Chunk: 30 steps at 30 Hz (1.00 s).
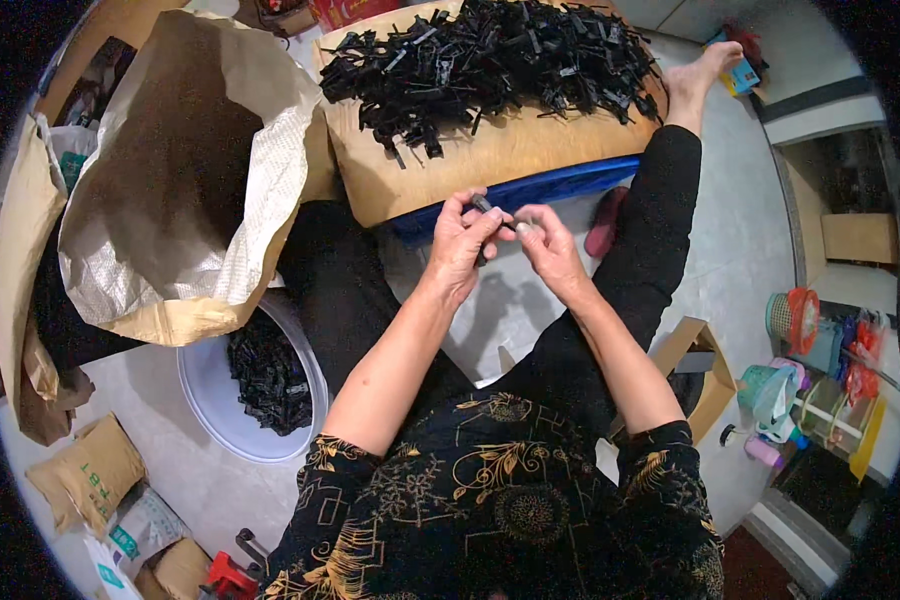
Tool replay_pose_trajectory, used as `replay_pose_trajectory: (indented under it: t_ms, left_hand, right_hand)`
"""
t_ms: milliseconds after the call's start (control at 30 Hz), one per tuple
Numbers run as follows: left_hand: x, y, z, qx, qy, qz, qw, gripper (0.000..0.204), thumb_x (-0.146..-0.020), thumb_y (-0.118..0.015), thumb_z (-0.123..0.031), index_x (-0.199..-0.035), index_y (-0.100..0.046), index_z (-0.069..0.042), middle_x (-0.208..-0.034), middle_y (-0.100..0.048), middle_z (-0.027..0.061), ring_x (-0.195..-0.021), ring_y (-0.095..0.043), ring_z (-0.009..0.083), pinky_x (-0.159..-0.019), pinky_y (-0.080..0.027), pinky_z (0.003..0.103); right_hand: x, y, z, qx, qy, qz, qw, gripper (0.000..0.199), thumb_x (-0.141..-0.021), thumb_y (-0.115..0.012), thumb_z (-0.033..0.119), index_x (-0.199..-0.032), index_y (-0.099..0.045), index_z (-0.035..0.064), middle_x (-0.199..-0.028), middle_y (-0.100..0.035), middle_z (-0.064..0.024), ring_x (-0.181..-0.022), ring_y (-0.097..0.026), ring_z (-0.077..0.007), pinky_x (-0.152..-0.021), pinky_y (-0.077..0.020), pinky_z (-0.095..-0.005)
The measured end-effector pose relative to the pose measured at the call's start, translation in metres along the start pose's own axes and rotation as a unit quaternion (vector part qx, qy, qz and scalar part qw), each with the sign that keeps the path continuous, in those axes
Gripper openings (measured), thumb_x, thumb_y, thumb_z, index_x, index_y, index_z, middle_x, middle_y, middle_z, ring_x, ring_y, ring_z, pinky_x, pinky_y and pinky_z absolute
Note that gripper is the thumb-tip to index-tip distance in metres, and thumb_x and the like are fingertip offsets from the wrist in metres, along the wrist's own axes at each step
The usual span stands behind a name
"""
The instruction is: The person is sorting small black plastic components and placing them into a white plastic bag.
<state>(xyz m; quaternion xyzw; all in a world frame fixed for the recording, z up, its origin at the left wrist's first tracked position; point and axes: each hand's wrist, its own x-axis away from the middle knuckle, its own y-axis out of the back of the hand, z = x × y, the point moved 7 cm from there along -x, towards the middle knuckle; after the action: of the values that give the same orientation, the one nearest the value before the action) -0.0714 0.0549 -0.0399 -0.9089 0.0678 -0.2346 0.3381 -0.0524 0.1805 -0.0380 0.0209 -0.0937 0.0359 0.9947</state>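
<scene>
2 hands [500, 240] pinch sm. black plastic part [483, 206].

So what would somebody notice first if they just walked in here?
Probably the heap of black plastic pieces on the board up front. Below it, the left hand and right hand pinch one small black piece together. A big open sack gapes at the left.

Black short-sleeved top with gold floral pattern, black trousers, bare feet
</scene>
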Motion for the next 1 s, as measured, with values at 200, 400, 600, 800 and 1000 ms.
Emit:
replay_pose_trajectory:
  t_ms: [200,400,600,800,1000]
  left_hand:
    - [0.014,-0.007,-0.01,-0.187,-0.045,-0.016,0.981,0.037,-0.081,-0.058,-0.006,-0.114,-0.04,-0.005,-0.079,-0.057,0.0052,-0.065,-0.059,0.0107,-0.044,-0.038,0.018]
    - [0.014,-0.011,-0.009,-0.32,-0.072,0.01,0.945,0.039,-0.081,-0.057,-0.003,-0.116,-0.038,-0.007,-0.071,-0.047,0.0011,-0.061,-0.058,0.0095,-0.04,-0.038,0.019]
    - [0.011,-0.005,-0.006,-0.34,-0.083,-0.012,0.937,0.034,-0.08,-0.055,0.0,-0.11,-0.04,-0.006,-0.073,-0.046,0.0037,-0.057,-0.057,0.0112,-0.048,-0.045,0.025]
    - [0.007,-0.015,-0.002,-0.389,-0.082,-0.001,0.918,0.03,-0.08,-0.056,-0.001,-0.105,-0.039,-0.007,-0.072,-0.051,0.0063,-0.054,-0.055,0.0116,-0.048,-0.045,0.027]
    - [0.007,-0.006,-0.003,-0.417,-0.074,-0.025,0.905,0.028,-0.08,-0.057,-0.003,-0.101,-0.039,-0.008,-0.067,-0.052,0.0055,-0.052,-0.054,0.0118,-0.045,-0.044,0.027]
  right_hand:
    - [-0.002,-0.006,0.025,0.089,0.019,0.064,0.994,0.022,-0.093,-0.043,0.022,-0.099,-0.05,0.0022,-0.07,-0.052,-0.0036,-0.062,-0.049,-0.011,-0.055,-0.0408,-0.0263]
    - [-0.002,-0.014,0.036,0.166,0.009,0.118,0.979,0.023,-0.093,-0.043,0.025,-0.096,-0.049,0.0029,-0.074,-0.05,-0.0037,-0.069,-0.047,-0.0116,-0.062,-0.0406,-0.0273]
    - [-0.005,-0.019,0.032,0.19,-0.001,0.128,0.974,0.023,-0.093,-0.044,0.024,-0.093,-0.049,0.002,-0.072,-0.05,-0.006,-0.067,-0.047,-0.014,-0.062,-0.0404,-0.0286]
    - [-0.004,-0.012,0.027,0.186,0.001,0.114,0.976,0.024,-0.093,-0.043,0.024,-0.092,-0.05,0.0011,-0.069,-0.049,-0.0054,-0.065,-0.048,-0.0138,-0.06,-0.0404,-0.0282]
    - [-0.004,-0.021,0.025,0.165,-0.004,0.117,0.979,0.023,-0.093,-0.043,0.023,-0.092,-0.051,0.0014,-0.065,-0.048,-0.004,-0.061,-0.047,-0.0135,-0.056,-0.04,-0.0287]
